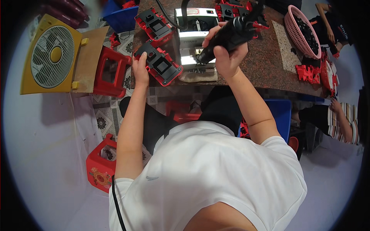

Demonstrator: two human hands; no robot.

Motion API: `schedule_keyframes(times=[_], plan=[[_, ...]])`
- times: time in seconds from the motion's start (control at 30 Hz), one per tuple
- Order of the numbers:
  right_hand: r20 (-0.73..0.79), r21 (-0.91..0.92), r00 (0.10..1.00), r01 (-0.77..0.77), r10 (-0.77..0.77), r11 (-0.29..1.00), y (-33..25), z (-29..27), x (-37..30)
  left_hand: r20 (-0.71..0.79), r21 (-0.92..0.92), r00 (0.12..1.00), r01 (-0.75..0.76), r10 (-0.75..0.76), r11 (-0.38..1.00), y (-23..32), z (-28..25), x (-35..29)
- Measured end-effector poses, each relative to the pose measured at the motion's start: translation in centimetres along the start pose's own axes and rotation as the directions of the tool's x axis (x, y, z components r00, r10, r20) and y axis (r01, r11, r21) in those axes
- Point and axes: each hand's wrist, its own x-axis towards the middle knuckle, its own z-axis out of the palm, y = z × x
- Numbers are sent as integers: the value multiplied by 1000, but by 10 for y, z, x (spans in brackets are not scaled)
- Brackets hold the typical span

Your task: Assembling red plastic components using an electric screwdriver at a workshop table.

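My right hand (231, 61) is wrapped round a black electric screwdriver (225, 38). Its tip points down and left at the front of a white screw feeder (192, 36), by a small brass-coloured part under bright light. My left hand (141, 71) grips the left edge of a red and black plastic housing (163, 63), thumb on top, at the front left of the table. Behind it lies a similar housing (154, 25). Small dark screws (198, 71) show at the feeder's front edge.
More red and black housings (227, 11) sit behind the feeder on the speckled stone table (266, 65). A pink basket (291, 30) of black parts and red plastic pieces (308, 73) are at right, near other people. A yellow fan (54, 54) and red stools (111, 71) stand left.
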Motion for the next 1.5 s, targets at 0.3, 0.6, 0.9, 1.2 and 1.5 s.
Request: schedule_keyframes(times=[0.3,0.6,0.9,1.2,1.5], plan=[[-177,194,910,-341,375,920,-11,31,74,26,-12,1000,18,-18,1000,1,-6,3],[-161,230,986,79,-42,970,33,143,85,3,-89,998,59,-59,994,3,5,1],[-72,222,997,-18,35,975,51,170,77,58,-86,996,74,-69,994,24,5,-6],[18,84,988,152,-154,985,49,187,83,44,-96,998,37,-33,995,31,6,-7],[79,235,898,406,-433,883,77,193,95,60,-96,998,-15,21,995,25,6,-7]])
